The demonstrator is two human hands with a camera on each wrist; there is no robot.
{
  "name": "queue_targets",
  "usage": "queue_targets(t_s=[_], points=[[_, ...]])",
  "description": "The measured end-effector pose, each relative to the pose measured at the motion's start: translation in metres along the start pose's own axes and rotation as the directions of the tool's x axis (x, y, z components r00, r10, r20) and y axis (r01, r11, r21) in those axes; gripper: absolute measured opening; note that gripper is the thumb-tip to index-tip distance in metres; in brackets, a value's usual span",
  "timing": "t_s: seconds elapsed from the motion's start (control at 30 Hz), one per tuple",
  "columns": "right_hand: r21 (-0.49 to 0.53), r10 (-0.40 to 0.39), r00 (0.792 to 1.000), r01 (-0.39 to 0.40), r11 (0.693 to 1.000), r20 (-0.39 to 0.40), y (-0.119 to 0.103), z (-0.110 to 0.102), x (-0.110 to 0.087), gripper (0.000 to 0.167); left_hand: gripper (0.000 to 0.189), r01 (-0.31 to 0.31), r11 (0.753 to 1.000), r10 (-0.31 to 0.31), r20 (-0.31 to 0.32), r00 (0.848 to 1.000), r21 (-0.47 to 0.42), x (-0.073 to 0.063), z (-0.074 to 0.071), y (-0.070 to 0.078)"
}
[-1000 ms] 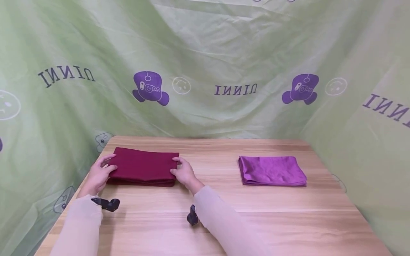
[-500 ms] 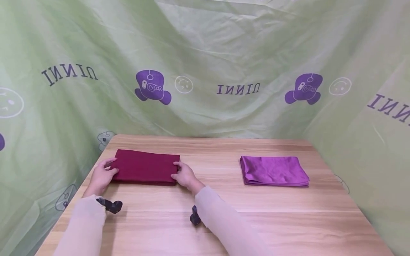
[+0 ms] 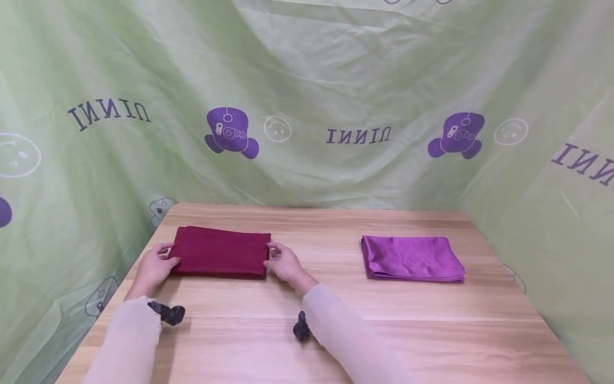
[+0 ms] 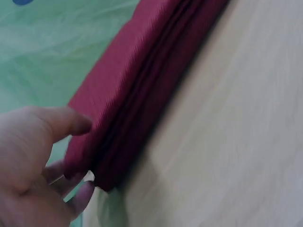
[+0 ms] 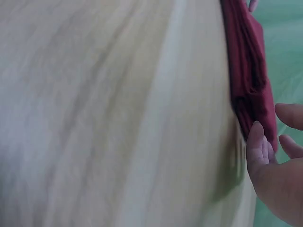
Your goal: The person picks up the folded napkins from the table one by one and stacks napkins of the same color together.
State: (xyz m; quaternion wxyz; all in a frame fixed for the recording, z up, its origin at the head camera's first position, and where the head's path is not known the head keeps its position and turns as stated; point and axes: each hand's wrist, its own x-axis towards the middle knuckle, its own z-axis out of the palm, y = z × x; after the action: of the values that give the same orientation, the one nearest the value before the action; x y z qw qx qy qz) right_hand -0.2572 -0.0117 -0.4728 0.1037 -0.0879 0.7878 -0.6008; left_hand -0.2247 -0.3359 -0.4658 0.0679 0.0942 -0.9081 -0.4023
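A dark red folded cloth [image 3: 220, 253] lies flat on the left part of the wooden table, its stacked layers facing the near side. My left hand [image 3: 154, 269] is at the cloth's left end. In the left wrist view, its thumb overlaps the top edge and the other fingers are loosely bent beside the corner, partly hidden by the fabric. At the opposite end is my right hand [image 3: 286, 265], fingers spread around the corner. The right wrist view shows a fingertip [image 5: 256, 130] against the cloth's end, while other fingers stand apart from it.
A shiny purple folded cloth [image 3: 412, 258] lies on the right side of the wooden table [image 3: 316, 341]. Green printed curtain fabric [image 3: 307, 69] hangs behind the table and along both sides. Black camera mounts [image 3: 168, 313] sit at both wrists.
The red cloth's raised layers have settled flatter. My right hand has shifted right, off the top of the cloth, and my left hand has slid slightly toward the near side.
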Motion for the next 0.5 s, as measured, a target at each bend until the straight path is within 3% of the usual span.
queue_targets(t_s=[0.1, 0.23, 0.37, 0.5], points=[[0.036, -0.006, 1.000, 0.006, 0.999, 0.004, -0.004, -0.012, -0.005, 0.053, 0.046, -0.033, 0.996, 0.038, -0.067, 0.997, 0.077, -0.002, 0.004, 0.013], [0.009, -0.028, 1.000, 0.028, 1.000, 0.009, -0.010, -0.030, -0.012, 0.053, 0.045, -0.102, 0.983, 0.120, -0.115, 0.986, 0.156, -0.004, 0.014, 0.038], [-0.054, -0.044, 0.999, 0.044, 0.998, 0.004, -0.014, -0.051, -0.019, 0.054, 0.048, -0.173, 0.971, 0.188, -0.081, 0.979, 0.163, -0.007, 0.031, 0.066], [-0.192, -0.080, 0.996, 0.074, 0.979, -0.026, -0.011, -0.071, -0.025, 0.054, 0.051, -0.231, 0.964, 0.236, -0.026, 0.971, 0.130, -0.012, 0.052, 0.091]])
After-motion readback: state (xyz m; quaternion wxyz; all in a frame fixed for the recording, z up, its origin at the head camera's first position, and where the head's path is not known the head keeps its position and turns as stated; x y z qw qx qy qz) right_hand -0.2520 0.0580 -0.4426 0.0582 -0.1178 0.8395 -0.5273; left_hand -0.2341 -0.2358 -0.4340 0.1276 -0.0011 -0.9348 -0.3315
